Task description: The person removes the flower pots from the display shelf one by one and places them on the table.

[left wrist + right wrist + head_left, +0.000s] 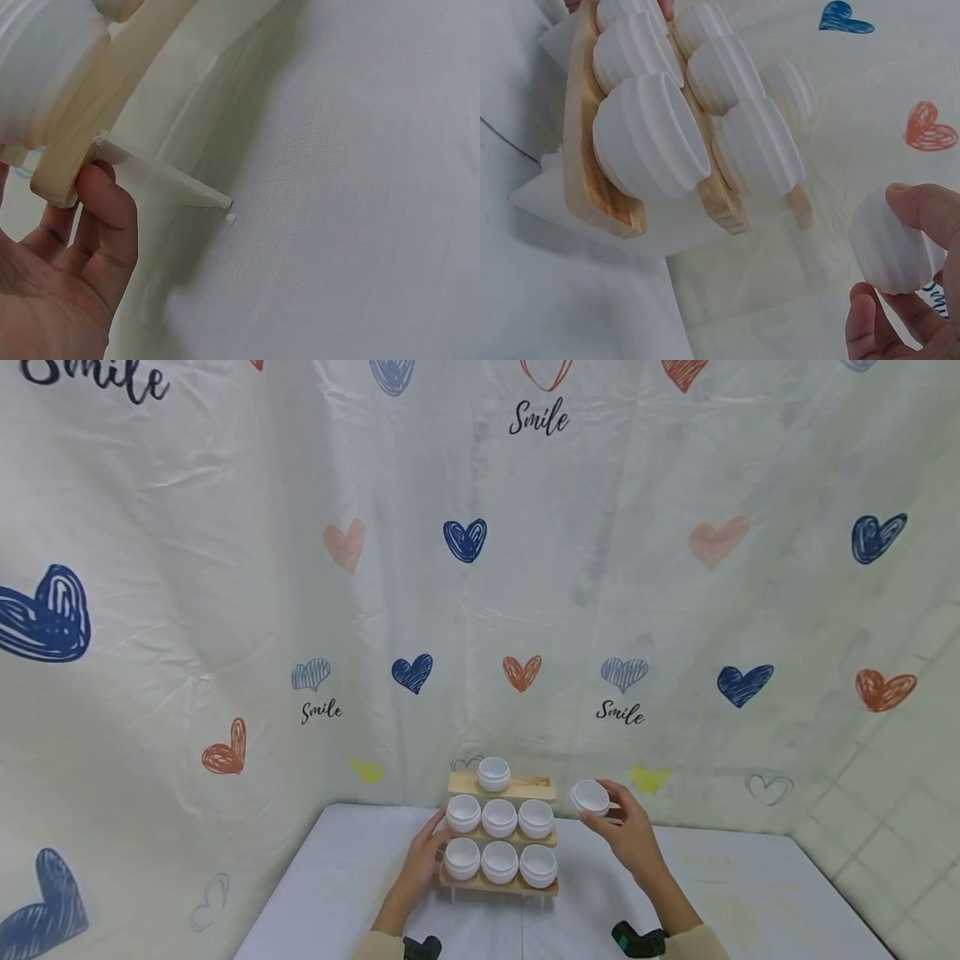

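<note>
A three-tier stand with wooden shelves [480, 885] holds white ribbed cups: three on the bottom tier, three on the middle, and one cup [493, 774] at the left of the top tier. My right hand [633, 839] pinches another white cup [590, 797] in the air, right of the stand; in the right wrist view thumb and fingers hold this cup [891, 244] by its sides. At the stand's left side, my left hand [420, 860] grips a shelf end [56, 176]; its curled fingers touch the wood in the left wrist view.
The stand rests on a white-covered table [720, 893]. Behind it hangs a pale curtain [555, 585] printed with hearts and words. Clear supports [165, 176] hold the shelves. Dark devices [637, 941] are strapped on both wrists.
</note>
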Available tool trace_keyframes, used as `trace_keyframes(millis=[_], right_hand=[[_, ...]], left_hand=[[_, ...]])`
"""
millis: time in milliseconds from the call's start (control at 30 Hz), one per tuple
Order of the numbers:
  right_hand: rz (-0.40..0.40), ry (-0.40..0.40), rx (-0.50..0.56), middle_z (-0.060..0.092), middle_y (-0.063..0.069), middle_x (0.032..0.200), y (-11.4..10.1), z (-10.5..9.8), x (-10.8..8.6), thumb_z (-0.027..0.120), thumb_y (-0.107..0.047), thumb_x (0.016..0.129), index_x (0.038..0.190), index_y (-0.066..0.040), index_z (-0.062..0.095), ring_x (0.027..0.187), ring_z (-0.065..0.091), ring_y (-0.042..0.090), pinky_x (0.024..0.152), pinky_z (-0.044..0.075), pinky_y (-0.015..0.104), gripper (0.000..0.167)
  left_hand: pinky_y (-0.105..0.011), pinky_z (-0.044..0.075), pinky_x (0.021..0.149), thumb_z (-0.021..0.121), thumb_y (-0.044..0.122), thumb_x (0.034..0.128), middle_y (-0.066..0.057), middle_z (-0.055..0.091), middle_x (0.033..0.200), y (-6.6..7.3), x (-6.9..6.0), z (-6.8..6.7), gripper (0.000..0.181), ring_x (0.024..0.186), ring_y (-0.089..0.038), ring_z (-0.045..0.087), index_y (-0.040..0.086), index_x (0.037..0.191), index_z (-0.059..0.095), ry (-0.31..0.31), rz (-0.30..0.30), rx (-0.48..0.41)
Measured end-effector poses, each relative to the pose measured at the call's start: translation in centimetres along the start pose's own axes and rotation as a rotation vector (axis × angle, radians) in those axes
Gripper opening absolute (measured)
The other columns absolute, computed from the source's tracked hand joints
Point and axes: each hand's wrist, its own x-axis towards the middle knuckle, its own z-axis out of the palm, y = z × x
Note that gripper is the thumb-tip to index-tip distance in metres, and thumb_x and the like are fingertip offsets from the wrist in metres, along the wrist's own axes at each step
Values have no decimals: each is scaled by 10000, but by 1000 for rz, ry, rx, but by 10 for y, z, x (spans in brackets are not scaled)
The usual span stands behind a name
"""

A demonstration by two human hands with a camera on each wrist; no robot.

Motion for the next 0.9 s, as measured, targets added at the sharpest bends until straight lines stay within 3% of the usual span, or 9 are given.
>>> trace_keyframes(millis=[167, 300, 400, 533, 900], right_hand=[[4, 5, -17, 566, 136, 1380, 7, -2, -3, 809, -314, 883, 1493, -156, 459, 1103, 583, 240, 806, 526, 262, 720], [19, 10, -22, 572, 145, 1373, 13, -4, -4, 814, -360, 869, 1502, -162, 455, 1108, 584, 241, 806, 523, 267, 754], [32, 11, -19, 570, 147, 1382, 19, -5, -5, 818, -360, 865, 1505, -163, 455, 1109, 588, 235, 808, 523, 266, 762], [24, 7, -25, 584, 157, 1368, 25, -7, -7, 821, -325, 869, 1501, -147, 459, 1084, 602, 203, 808, 523, 269, 750], [33, 25, -38, 606, 181, 1334, 37, -7, -11, 829, -258, 863, 1479, -118, 484, 1054, 631, 209, 793, 516, 266, 721]], left_hand=[[-322, 427, 726, 535, 430, 1024, -79, 632, 1065, 2, -2, 1, 642, 900, -190, 504, 206, 1601, 361, 3, 7, 11], [-330, 424, 741, 528, 374, 1037, -88, 626, 1061, 16, -12, 0, 620, 901, -202, 500, 169, 1598, 363, -13, 0, 9], [-332, 425, 736, 536, 382, 1032, -91, 623, 1067, 15, -11, 0, 618, 906, -206, 496, 195, 1597, 370, -15, -8, 0], [-328, 427, 739, 548, 449, 1012, -82, 625, 1093, -2, 1, 0, 634, 925, -198, 502, 260, 1593, 378, 3, -7, -1], [-331, 423, 762, 565, 470, 997, -93, 635, 1136, -3, 2, 1, 663, 961, -210, 517, 255, 1595, 374, -3, 1, 7]])
